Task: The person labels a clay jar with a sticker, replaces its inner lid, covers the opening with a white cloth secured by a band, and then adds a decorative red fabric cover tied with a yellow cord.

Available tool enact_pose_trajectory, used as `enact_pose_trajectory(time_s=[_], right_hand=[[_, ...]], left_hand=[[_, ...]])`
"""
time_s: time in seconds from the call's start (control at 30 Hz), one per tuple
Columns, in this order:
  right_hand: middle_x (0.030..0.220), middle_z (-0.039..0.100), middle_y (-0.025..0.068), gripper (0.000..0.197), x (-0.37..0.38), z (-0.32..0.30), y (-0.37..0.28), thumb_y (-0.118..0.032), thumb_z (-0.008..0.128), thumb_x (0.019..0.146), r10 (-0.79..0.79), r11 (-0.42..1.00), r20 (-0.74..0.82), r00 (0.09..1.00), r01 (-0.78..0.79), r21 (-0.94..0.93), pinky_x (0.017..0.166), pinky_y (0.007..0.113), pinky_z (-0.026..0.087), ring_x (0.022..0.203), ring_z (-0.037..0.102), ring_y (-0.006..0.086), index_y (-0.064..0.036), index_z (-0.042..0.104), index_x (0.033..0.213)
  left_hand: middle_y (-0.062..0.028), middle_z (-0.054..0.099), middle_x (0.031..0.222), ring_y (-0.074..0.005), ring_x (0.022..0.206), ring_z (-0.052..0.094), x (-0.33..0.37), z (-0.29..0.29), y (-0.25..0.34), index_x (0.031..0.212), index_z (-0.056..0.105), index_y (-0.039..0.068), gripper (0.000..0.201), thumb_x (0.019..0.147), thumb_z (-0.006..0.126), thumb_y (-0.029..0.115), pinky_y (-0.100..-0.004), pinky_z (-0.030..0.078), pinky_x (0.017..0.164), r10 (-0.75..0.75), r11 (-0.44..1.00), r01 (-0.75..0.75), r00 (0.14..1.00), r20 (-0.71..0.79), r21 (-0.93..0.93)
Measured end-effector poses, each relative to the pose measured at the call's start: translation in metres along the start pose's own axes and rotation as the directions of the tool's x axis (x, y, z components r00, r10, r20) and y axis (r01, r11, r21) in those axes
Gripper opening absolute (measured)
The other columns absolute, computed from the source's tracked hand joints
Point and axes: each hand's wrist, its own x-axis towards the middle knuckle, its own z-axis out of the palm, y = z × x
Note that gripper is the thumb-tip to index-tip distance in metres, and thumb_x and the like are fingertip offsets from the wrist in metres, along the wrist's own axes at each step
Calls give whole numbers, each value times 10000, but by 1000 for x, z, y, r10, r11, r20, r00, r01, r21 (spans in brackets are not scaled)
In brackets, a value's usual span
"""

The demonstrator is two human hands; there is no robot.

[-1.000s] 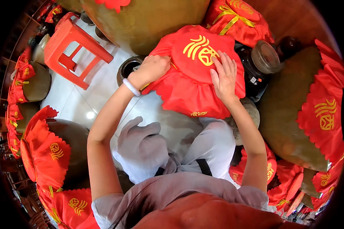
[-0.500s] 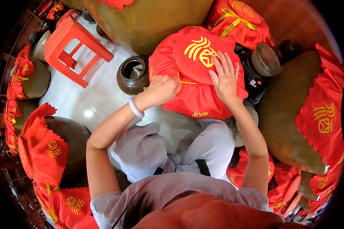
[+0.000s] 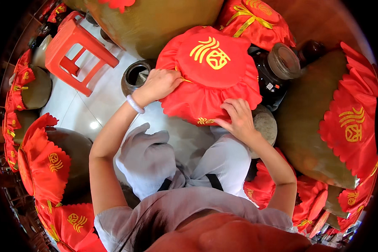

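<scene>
A round red cloth jar cover (image 3: 216,80) with a yellow printed emblem sits in front of me, its frilled skirt hanging over whatever it covers. A thin yellow cord (image 3: 186,79) runs round it below the flat top. At the cover's left side my left hand (image 3: 160,85), with a pale bangle on the wrist, is closed on the cord where it leaves the gathered cloth. My right hand (image 3: 240,122) lies on the near right part of the skirt, fingers bent and thumb apart, touching the cloth near the hem.
A dark open jar (image 3: 135,76) stands just left of the cover; a dark glass jar (image 3: 277,71) is at its right. Large brown jars (image 3: 319,117) with red covers stand around me. A red plastic stool (image 3: 73,52) is at the far left on white tiles (image 3: 77,111).
My right hand has come off the cover's top and moved down to its near right skirt. My left hand has shifted left and slightly up. The view has shifted a little.
</scene>
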Motion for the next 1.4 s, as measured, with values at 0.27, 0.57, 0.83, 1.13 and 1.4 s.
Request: enact_pose_trajectory(time_s=[0.27,0.57,0.83,1.13,1.4], right_hand=[[751,483,61,205,14,14,14,-153,686,647,-75,996,102,992,80,-48,661,337,372,723,503,215,-66,527,743],[846,524,64,204,6,-41,33,-173,667,675,-11,993,187,982,34,-117,752,365,367,816,518,234,-73,549,808],[976,493,80,444,23,19,-5,-196,719,617,-146,989,193,970,139,47,760,340,368,874,477,229,-65,543,1002],[740,474,65,137,43,38,-8,-54,588,596,-349,924,179,920,307,227,662,308,390,727,493,215,-49,542,725],[808,569,83,169,27,-11,2,-94,651,704,-266,905,257,929,148,399,734,323,414,788,546,250,-28,589,846]], left_hand=[[-129,582,677,-308,646,564,-9,-6,-5,731,566,47,181,818,536,203,-399,432,547,0,1000,0,1000,6,-5],[-31,587,762,-99,705,529,-30,17,-45,912,596,-14,250,862,562,228,-250,421,629,-135,909,36,968,-210,-416],[-22,582,715,-96,580,502,-44,89,-142,911,592,-12,306,844,588,286,-253,397,490,-522,657,170,805,-280,-735],[-126,606,670,-219,580,557,-40,107,-195,799,573,-5,161,778,622,147,-324,448,569,-348,937,273,717,-604,-217],[-120,586,875,-226,772,562,-13,8,-29,942,567,5,231,746,644,99,-334,452,693,-317,899,73,789,-526,-431]])
